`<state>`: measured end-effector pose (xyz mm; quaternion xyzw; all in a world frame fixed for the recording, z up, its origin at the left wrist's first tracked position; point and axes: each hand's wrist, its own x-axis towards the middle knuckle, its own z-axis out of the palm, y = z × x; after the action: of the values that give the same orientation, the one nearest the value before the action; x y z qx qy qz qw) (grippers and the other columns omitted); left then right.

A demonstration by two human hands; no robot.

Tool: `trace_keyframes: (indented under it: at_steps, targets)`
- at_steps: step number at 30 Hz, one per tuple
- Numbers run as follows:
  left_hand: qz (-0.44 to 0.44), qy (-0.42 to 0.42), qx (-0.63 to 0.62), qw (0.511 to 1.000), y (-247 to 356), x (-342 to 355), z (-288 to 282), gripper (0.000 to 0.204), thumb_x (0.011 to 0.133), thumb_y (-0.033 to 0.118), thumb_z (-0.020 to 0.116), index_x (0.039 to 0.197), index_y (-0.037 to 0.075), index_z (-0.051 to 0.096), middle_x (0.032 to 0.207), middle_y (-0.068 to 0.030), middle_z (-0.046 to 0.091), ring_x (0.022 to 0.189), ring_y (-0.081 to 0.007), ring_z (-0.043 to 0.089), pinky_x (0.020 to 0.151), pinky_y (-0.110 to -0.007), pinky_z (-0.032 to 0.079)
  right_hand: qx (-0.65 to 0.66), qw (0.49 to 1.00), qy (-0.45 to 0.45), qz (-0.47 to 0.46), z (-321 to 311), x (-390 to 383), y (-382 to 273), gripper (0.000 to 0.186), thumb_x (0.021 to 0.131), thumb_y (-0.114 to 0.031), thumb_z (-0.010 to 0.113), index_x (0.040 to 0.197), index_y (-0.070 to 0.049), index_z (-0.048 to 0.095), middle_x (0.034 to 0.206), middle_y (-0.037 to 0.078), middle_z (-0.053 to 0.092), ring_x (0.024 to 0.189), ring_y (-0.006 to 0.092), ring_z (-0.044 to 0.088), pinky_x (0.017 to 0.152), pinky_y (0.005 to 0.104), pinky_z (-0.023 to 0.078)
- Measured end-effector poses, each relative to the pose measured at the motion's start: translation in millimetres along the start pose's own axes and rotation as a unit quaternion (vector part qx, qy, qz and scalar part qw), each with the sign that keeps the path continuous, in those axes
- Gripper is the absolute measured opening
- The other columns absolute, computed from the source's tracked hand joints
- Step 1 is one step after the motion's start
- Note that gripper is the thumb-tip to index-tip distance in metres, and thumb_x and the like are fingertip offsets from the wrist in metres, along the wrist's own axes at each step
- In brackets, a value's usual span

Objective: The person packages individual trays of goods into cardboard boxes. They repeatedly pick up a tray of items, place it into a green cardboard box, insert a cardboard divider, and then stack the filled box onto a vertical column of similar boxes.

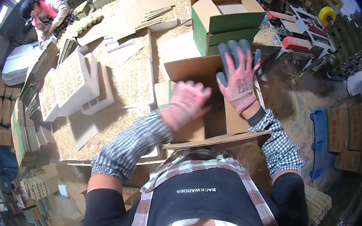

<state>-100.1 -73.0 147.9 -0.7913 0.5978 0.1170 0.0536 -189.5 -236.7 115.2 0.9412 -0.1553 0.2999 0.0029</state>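
Observation:
An open brown cardboard box [187, 69] stands in front of me with its flaps spread outward. My right hand [237, 76], in a pink and grey glove, lies over its right side with the fingers stretched and spread. The fingertips reach past the far flap. My left hand [185, 104], in a like glove, is over the left side of the box. Its fingers look bent, but motion smears them, and whether they hold anything is hidden. Beyond stands an open green and brown carton [200, 29] with a pale sheet inside.
White foam trays [71, 88] filled with shavings lean at left on a shavings-covered table. Flat cardboard sheets [146, 11] lie farther back, where another person [47, 18] bends over the table. A machine with red parts [297, 44] stands at right, above stacked cartons [350, 133].

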Motion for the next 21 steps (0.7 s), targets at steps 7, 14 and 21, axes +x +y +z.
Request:
trace_keyframes:
  at_steps: [7,14,21]
  targets:
    - [0.217,-0.02,-0.279,0.935,-55.4,-78.5,9.3,0.081,0.069,0.03,0.075,0.143,0.014,0.044,0.155,-0.0258,0.017,0.141,-0.0462,0.021,0.112,-0.06,0.022,-0.042,0.997,0.056,0.018,-12.5,-18.2,42.3,0.07,0.067,-0.025,0.076,0.13,-0.011,0.051,0.14,0.012,0.039,0.136,0.0324,0.032,0.112,0.0601,0.019]
    - [-0.131,-0.015,-0.601,0.788,-90.4,-27.1,122.2,0.068,0.093,0.025,0.063,0.149,0.003,0.029,0.145,-0.0179,0.04,0.127,-0.0244,0.047,0.107,-0.035,0.038,0.037,0.956,-0.282,-0.067,-88.0,-44.0,-13.6,0.094,0.067,-0.056,0.071,0.14,-0.005,0.042,0.143,0.018,0.039,0.135,0.036,0.033,0.114,0.0599,0.016]
    - [-0.069,0.342,-0.631,0.693,-59.7,-59.1,54.3,0.045,0.096,0.021,0.056,0.135,-0.001,0.048,0.132,-0.0144,0.053,0.12,-0.0224,0.053,0.101,-0.034,0.043,0.329,0.93,-0.122,0.106,-66.5,-113.3,-11.3,0.113,0.063,-0.042,0.084,0.147,0.004,0.024,0.151,0.026,0.027,0.141,0.0432,0.024,0.116,0.0495,0.021]
